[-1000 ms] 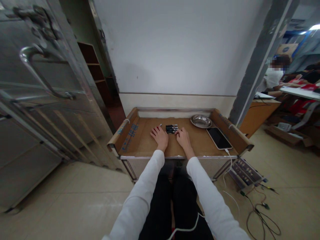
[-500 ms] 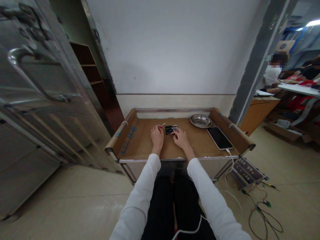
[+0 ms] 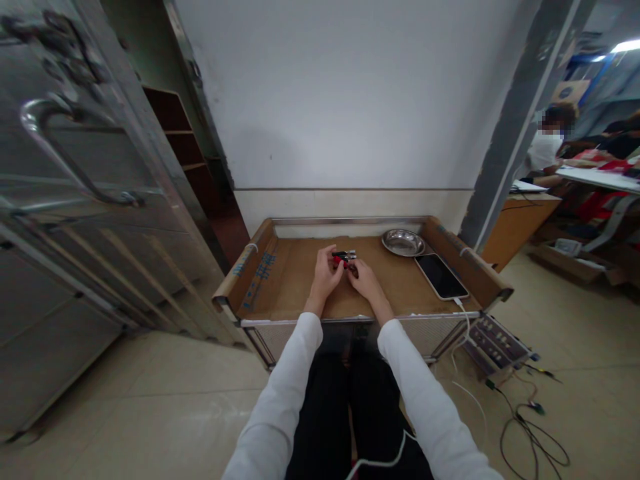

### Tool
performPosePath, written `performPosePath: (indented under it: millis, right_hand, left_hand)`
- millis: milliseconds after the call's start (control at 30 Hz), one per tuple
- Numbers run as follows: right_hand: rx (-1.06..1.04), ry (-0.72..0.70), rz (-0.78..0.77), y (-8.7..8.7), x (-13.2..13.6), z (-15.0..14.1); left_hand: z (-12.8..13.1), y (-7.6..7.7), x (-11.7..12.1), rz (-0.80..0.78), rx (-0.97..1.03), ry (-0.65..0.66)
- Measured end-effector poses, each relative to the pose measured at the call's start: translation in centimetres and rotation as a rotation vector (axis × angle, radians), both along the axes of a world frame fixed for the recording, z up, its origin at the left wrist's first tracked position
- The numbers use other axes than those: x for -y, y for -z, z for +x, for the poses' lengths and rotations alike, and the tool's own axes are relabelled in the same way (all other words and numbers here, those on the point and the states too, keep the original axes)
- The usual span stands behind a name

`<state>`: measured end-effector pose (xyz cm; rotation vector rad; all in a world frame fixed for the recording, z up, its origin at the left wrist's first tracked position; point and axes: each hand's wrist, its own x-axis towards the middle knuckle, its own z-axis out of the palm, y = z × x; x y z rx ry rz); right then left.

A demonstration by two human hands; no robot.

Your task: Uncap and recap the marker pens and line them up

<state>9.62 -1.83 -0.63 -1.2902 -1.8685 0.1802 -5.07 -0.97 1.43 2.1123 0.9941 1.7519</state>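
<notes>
On the cardboard-lined tray (image 3: 295, 287), my two hands meet near the middle. My left hand (image 3: 324, 277) is closed in a pinch on a small red clip (image 3: 342, 263); it looks like a crocodile clip, though fingers cover part of it. Just beyond lie small black clips (image 3: 344, 255) with silvery ends pointing right, partly hidden by my hands. My right hand (image 3: 367, 283) has its fingers closed beside the red clip, around something dark and small that I cannot make out.
A round steel dish (image 3: 403, 243) stands at the back right of the tray. In front of it lies a phone (image 3: 441, 276) with a white cable (image 3: 465, 323). On the floor are a box with knobs (image 3: 500, 348) and loose leads (image 3: 533, 437). A person (image 3: 547, 143) sits far right.
My left hand has moved right with the red clip, up to the black clips and my right hand. My right hand has shifted slightly right and toward me.
</notes>
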Motion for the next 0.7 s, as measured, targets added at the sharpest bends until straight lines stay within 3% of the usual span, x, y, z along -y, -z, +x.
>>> performPosePath:
  millis: [233, 700]
  right_hand:
    - [-0.063, -0.018, -0.017, 0.61, -0.70, 0.27]
    - [-0.067, 0.022, 0.012, 0.33, -0.45, 0.30]
  left_hand:
    - [-0.23, 0.21, -0.37, -0.011, 0.082, -0.051]
    - [-1.00, 0.45, -0.65, -0.051, 0.176, -0.283]
